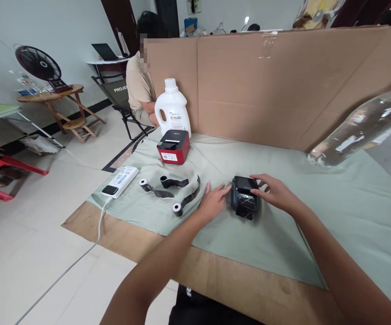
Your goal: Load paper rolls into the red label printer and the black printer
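Observation:
A small dark label printer stands on the pale green cloth in front of me, with a strip of dark patterned paper hanging from its front. My left hand is at its left side, fingers stretched out and a fingertip against the casing. On the other side, my right hand has its fingers apart, touching the printer's right upper edge. To the left of my left hand lie loose dark paper rolls: one roll nearest me, a second roll farther left and a third roll behind, each partly unwound.
A red and black printer stands before a white detergent jug. A white power strip lies at the left edge. Cardboard walls off the back; a large clear bottle leans at right. A person sits beyond.

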Motion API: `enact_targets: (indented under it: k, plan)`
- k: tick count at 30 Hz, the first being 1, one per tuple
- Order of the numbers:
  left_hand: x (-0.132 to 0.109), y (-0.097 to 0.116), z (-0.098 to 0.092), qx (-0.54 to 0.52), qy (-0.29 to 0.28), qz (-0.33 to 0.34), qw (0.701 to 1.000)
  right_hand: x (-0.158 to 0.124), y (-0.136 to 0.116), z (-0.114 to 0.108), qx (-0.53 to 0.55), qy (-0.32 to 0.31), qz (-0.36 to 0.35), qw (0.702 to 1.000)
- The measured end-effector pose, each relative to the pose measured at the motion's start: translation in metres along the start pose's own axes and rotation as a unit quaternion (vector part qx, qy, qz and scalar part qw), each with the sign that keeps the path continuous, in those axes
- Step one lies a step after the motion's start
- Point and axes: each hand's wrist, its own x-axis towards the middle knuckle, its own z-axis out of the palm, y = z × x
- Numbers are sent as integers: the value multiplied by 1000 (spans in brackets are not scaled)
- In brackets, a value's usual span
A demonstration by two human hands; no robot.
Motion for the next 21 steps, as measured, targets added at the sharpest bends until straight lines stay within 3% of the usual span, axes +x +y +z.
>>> enact_targets:
  k: [3, 9, 12, 15, 17, 21]
  plan:
    - [0, 1, 0, 4, 9, 5, 1000, 14, -6, -4, -25, 54, 24, 998]
    - [-1, 0, 0, 25, 7, 7, 1000, 52, -10, -4, -110, 115, 162, 974]
    - [-1, 1, -1, 22, 9, 6, 1000, 45, -15, -2, -174, 141, 129, 966]
    - [-1, 3, -2, 5, 8, 5, 1000, 30, -22, 0, -236, 6, 55, 970]
    - [-1, 3, -3, -2, 10, 6, 1000, 28, -25, 3, -263, -78, 65, 959]
    - [-1, 4, -5, 4, 6, 3, 1000, 45, -22, 11, -285, -151, 120, 939]
